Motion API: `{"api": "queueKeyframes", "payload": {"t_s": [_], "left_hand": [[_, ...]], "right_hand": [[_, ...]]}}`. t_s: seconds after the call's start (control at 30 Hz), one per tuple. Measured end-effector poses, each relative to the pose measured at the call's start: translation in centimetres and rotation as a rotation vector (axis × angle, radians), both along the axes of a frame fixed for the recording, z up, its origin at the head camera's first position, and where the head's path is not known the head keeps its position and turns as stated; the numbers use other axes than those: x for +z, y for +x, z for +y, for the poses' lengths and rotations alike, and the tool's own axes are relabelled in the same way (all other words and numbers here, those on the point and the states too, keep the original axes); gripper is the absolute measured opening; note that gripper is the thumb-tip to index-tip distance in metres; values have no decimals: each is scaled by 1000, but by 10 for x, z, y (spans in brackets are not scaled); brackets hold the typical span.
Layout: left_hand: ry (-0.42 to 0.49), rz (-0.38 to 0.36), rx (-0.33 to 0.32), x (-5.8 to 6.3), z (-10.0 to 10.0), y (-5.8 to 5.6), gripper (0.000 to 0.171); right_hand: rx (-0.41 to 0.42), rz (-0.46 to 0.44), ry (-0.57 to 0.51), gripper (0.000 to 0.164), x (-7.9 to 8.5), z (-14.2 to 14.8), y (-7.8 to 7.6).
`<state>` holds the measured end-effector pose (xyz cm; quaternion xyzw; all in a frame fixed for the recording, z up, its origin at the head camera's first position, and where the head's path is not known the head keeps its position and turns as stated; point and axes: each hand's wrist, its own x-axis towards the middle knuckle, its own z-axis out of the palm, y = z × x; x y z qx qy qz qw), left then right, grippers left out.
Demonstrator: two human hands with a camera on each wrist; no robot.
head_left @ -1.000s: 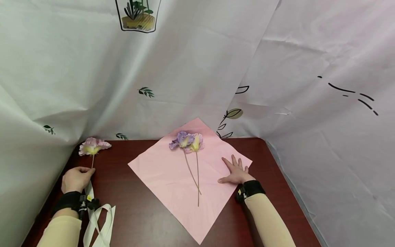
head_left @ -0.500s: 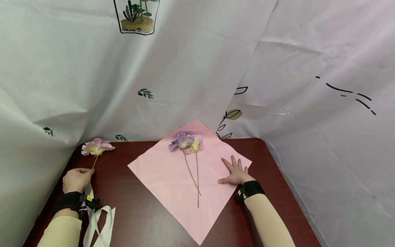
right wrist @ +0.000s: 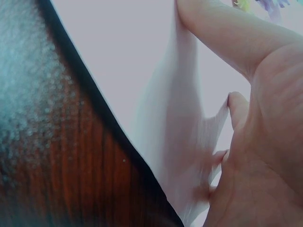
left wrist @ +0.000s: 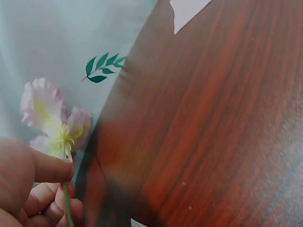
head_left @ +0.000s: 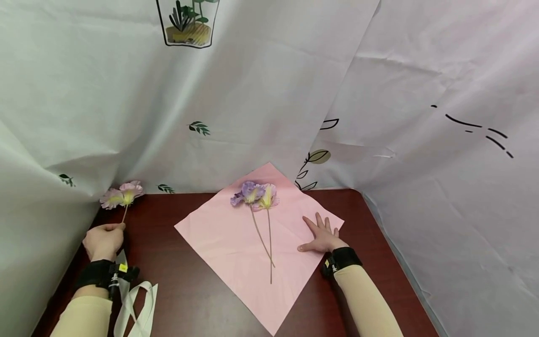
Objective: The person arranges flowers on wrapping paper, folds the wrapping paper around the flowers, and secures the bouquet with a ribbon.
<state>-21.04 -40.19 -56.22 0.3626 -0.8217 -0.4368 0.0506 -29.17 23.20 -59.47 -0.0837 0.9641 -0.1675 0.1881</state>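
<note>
Left hand (head_left: 103, 241): at 9 o'clock from the middle of the pink sheet (head_left: 227, 238), 12 pointing away from you; your thumb and forefinger are closed to a pinch on a stem (left wrist: 68, 203), below its bloom.
Right hand (head_left: 322, 238): at 3 o'clock, your fingers spread wide on the sheet, nothing gripped.
White ribbon (head_left: 147, 311): loosely looped on the table (head_left: 189, 281) at 8, nearer you than your left hand.
Pink sheet: laid with one corner toward you at 6.
Laid flowers: purple flower (head_left: 249, 192) and pale pink flower (head_left: 268, 196) toward 12 on the sheet, blooms overlapping, stems crossing toward 6.
Pinched flower (head_left: 131, 191): bloom between 9 and 10, off the sheet; one bloom or two, cannot tell.
Step in hand: probably picking up from the left while you steady the sheet.
Next move: likely calls for a light, secure pinch and petals kept clear of the backdrop (head_left: 252, 93).
</note>
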Motion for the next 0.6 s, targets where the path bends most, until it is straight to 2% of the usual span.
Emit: {"api": "queueKeyframes", "payload": {"t_s": [0.1,0.17,0.27,0.4,0.6], "left_hand": [[64,31,10,4,5,0,55],[161,65,24,7,12,0,56],[385,145,77,11,25,1,45],[643,234,126,14,43,4,18],[824,261,93,17,64,2,20]], "right_hand": [[5,9,-8,122,1,-1,0],[3,12,-9,121,3,-1,1],[2,12,-10,119,7,-3,2],[6,5,5,118,10,-3,2],[-1,12,1,117,8,-3,2]]}}
